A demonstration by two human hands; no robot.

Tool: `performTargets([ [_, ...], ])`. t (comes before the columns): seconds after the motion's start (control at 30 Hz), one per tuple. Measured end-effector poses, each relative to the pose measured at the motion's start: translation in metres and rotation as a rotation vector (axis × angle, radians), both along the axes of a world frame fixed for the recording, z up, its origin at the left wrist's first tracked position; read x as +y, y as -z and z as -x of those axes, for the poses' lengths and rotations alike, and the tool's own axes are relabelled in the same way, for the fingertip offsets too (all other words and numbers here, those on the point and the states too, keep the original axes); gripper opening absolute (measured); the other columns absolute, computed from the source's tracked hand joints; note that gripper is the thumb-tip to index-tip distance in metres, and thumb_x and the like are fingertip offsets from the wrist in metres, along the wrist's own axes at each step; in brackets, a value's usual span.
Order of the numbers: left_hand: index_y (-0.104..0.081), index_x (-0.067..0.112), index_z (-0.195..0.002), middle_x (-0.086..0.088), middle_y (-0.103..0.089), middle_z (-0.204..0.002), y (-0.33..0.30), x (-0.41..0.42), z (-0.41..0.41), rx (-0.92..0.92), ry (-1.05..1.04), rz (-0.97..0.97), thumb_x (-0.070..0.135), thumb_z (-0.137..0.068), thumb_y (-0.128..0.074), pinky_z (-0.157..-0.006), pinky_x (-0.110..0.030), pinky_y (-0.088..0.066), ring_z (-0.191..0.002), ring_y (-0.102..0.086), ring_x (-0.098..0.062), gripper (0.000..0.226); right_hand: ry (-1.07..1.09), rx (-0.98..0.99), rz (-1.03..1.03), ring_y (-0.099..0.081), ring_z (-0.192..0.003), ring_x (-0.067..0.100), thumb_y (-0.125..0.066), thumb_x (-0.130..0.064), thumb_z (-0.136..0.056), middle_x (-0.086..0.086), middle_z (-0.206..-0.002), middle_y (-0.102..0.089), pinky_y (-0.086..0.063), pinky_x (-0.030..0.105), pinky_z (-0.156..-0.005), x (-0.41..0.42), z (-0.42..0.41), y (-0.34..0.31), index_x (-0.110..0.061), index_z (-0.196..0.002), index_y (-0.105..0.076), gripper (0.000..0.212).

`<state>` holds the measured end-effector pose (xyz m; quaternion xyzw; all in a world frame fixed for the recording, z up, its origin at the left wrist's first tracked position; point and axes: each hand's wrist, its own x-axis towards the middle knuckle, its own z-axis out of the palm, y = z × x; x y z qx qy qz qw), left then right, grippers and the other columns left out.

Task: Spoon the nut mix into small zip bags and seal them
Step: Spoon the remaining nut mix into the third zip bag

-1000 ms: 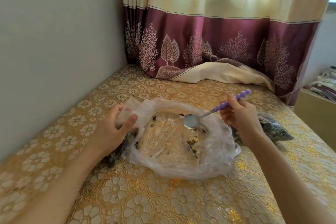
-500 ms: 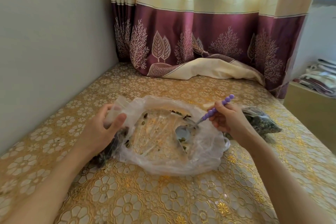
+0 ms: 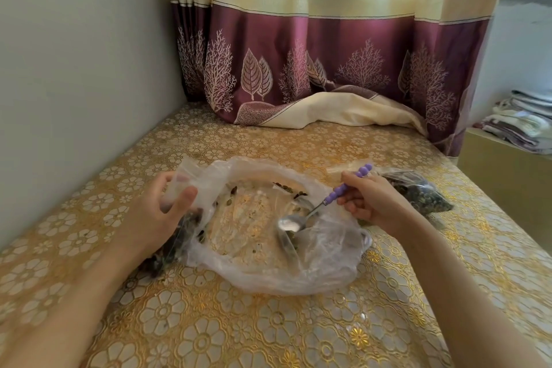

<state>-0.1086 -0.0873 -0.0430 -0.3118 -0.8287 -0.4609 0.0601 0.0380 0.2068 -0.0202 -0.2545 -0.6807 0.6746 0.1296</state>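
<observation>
— So, what are the hands doing?
— The left hand (image 3: 161,212) grips a small zip bag (image 3: 176,227) of nut mix by its mouth; the right hand (image 3: 373,203) pinches a purple-handled spoon (image 3: 316,209), bowl down in the big clear bag (image 3: 268,233).
— And beyond them?
— A filled zip bag (image 3: 418,191) lies near the table's (image 3: 239,331) right edge.

Two bare forearms reach forward from the bottom corners. The left hand (image 3: 158,212) has its thumb and fingers curled, pinching the top of a small zip bag (image 3: 179,188). The right hand (image 3: 373,203) has its fingers curled around a spoon (image 3: 313,212), knuckles facing right.
</observation>
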Motion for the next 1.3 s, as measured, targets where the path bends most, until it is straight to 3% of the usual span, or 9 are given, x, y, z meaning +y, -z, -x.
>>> performTargets([
  [0.13,-0.047,0.040,-0.092,-0.029,-0.063,-0.075,-0.002,-0.001,-0.002,0.010,0.009,-0.053,0.099,-0.051,-0.027,-0.056,-0.037,-0.046,-0.063,-0.060,-0.043,0.074,0.066,0.021,0.117,-0.040,-0.035,0.006,-0.044,-0.020,-0.100,0.012,-0.060,-0.068,-0.023,0.013,-0.029,0.001,0.001,0.002,0.005,-0.065,-0.062,0.047],
  [0.27,-0.048,0.042,-0.093,0.013,-0.064,-0.069,-0.012,0.001,-0.007,-0.010,0.034,-0.184,0.098,-0.053,-0.031,-0.051,-0.018,-0.046,-0.056,-0.060,-0.006,0.070,0.179,0.087,0.125,-0.040,-0.035,0.006,-0.043,-0.019,-0.100,0.015,-0.067,-0.067,-0.025,0.013,-0.028,0.001,-0.001,-0.001,0.000,-0.059,-0.063,0.049],
  [0.43,-0.050,0.040,-0.096,0.013,-0.068,-0.075,-0.025,0.010,-0.027,-0.048,0.097,-0.294,0.096,-0.053,-0.036,-0.051,-0.019,-0.053,-0.061,-0.063,-0.002,0.072,0.259,0.244,0.098,-0.044,-0.038,0.005,-0.043,-0.023,-0.100,0.013,-0.068,-0.070,-0.031,0.012,-0.031,-0.004,-0.006,-0.013,0.001,-0.073,-0.060,0.040],
  [0.53,-0.050,0.036,-0.099,0.027,-0.068,-0.081,-0.022,0.023,-0.044,-0.065,0.174,-0.273,0.095,-0.055,-0.037,-0.050,-0.013,-0.050,-0.065,-0.065,0.004,0.075,0.273,0.364,0.086,-0.047,-0.041,0.006,-0.044,-0.024,-0.100,0.010,-0.066,-0.071,-0.035,0.013,-0.035,-0.011,-0.009,-0.027,-0.001,-0.071,-0.060,0.041],
  [0.7,-0.048,0.058,-0.096,-0.020,-0.068,-0.078,-0.005,0.032,-0.049,-0.145,0.262,-0.211,0.092,-0.058,-0.040,-0.064,-0.051,-0.049,-0.063,-0.059,-0.040,0.052,0.227,0.487,-0.026,-0.049,-0.042,0.008,-0.049,-0.029,-0.098,0.012,-0.070,-0.072,-0.033,0.014,-0.034,-0.036,-0.009,-0.055,-0.006,-0.068,-0.063,0.041],
  [0.8,-0.046,0.061,-0.092,-0.018,-0.058,-0.079,-0.002,0.031,-0.048,-0.187,0.261,-0.217,0.095,-0.054,-0.040,-0.062,-0.038,-0.036,-0.070,-0.049,-0.022,0.051,0.123,0.539,-0.084,-0.051,-0.045,0.009,-0.049,-0.029,-0.098,0.015,-0.076,-0.073,-0.034,0.015,-0.036,-0.058,-0.010,-0.067,-0.006,-0.069,-0.065,0.040],
  [0.93,-0.047,0.048,-0.099,-0.024,-0.056,-0.069,-0.002,0.031,-0.050,-0.194,0.278,-0.217,0.095,-0.053,-0.039,-0.059,-0.036,-0.033,-0.059,-0.044,-0.019,0.066,0.000,0.631,-0.253,-0.054,-0.046,0.012,-0.050,-0.021,-0.098,0.011,-0.073,-0.073,-0.039,0.017,-0.039,-0.082,-0.014,-0.070,-0.001,-0.077,-0.064,0.032],
  [1.1,-0.042,0.039,-0.101,0.007,-0.033,-0.042,-0.006,0.029,-0.052,-0.153,0.201,-0.195,0.098,-0.048,-0.034,-0.046,-0.020,-0.025,-0.042,-0.029,-0.008,0.080,-0.092,0.671,-0.320,-0.056,-0.050,0.013,-0.047,-0.012,-0.097,0.005,-0.073,-0.072,-0.041,0.019,-0.042,-0.087,-0.020,-0.069,-0.001,-0.087,-0.063,0.022],
  [1.3,-0.044,0.035,-0.104,0.007,-0.026,-0.037,-0.010,0.025,-0.058,-0.108,0.218,-0.166,0.097,-0.050,-0.033,-0.036,-0.013,-0.015,-0.034,-0.020,-0.004,0.083,0.222,0.635,-0.263,-0.047,-0.042,0.010,-0.049,-0.023,-0.098,0.010,-0.065,-0.070,-0.035,0.017,-0.038,-0.066,-0.030,-0.059,-0.009,-0.064,-0.064,0.040],
])
